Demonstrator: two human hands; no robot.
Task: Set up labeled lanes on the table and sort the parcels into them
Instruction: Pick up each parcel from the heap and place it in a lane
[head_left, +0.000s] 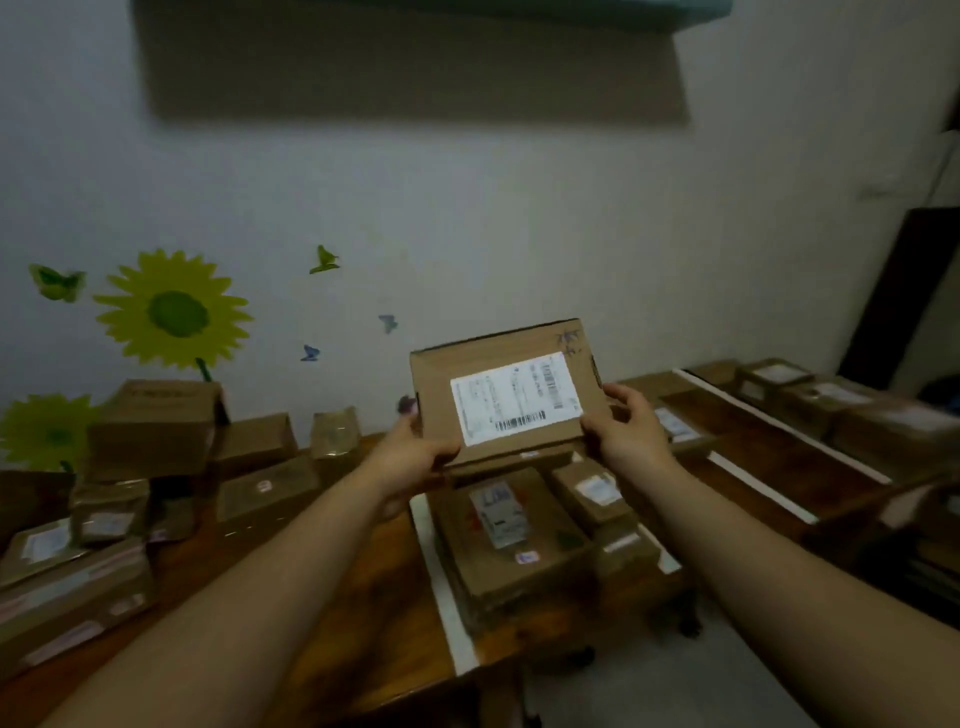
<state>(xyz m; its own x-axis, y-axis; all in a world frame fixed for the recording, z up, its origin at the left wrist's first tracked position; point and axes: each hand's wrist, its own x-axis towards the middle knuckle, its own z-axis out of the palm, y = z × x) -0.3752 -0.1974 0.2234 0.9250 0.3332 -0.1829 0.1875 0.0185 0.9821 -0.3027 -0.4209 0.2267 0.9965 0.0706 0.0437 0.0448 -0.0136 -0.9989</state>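
Note:
I hold a flat brown cardboard parcel (506, 387) up in front of me, its white shipping label facing the camera. My left hand (413, 457) grips its lower left corner and my right hand (626, 431) grips its right edge. Below it, a lane on the wooden table (358, 587) bordered by white tape strips (441, 587) holds several labelled parcels (511, 535). More tape strips (763, 486) mark lanes to the right, where other parcels (831, 400) lie.
A heap of unsorted cardboard boxes and padded packets (156, 467) covers the table's left side against the wall. Sunflower and butterfly stickers decorate the wall. The table's front edge drops to a pale floor (649, 691) at the lower right.

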